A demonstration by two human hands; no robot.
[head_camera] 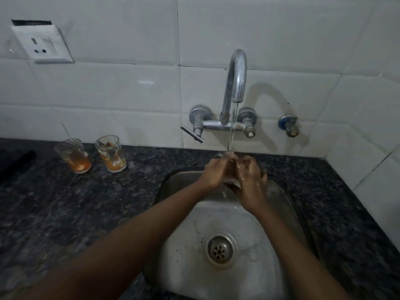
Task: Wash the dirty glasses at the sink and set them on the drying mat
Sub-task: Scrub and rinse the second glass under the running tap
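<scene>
Over the back of the steel sink (279, 204) my left hand (213, 172) and my right hand (252, 180) clasp a clear glass (230, 169) between them, under the running stream from the tap (237, 79). The glass is mostly hidden by my fingers; only its rim and a strip of its wall show. Two dirty glasses stand on the dark counter at the left: one (73, 155) with orange residue at its bottom, and another (110, 153) beside it with orange streaks on its wall. No drying mat is in view.
A dark speckled stone counter (65, 213) surrounds the sink. The tap's lever handle (191, 133) sticks out at the left of the mixer. A blue-capped valve (289, 125) sits on the tiled wall at the right. A black object (15, 163) lies at the far left.
</scene>
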